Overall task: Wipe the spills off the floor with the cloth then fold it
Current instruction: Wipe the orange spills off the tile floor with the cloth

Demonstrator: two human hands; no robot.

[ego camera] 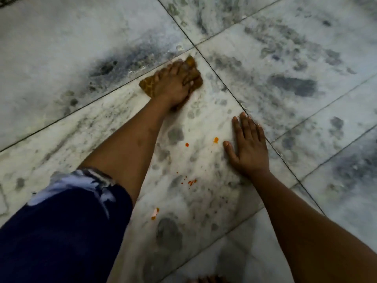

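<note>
The left hand (pixel 173 84) presses the bunched cloth (pixel 195 78) in its grip; the right hand (pixel 247 146) lies flat on the floor (pixel 285 58). Next, wipe the orange spills (pixel 191 181).

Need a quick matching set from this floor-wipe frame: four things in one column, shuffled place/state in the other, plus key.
Things
1. cloth
2. right hand
3. orange spots
4. sleeve

Places or states
A. flat on the marble floor, fingers straight, holding nothing
B. dark blue with a pale pattern, on the left arm
C. bunched under the left hand, near where the tile joints cross
D. scattered on the tile between the two arms, not yet wiped

Pairs: 1-C, 2-A, 3-D, 4-B
</note>
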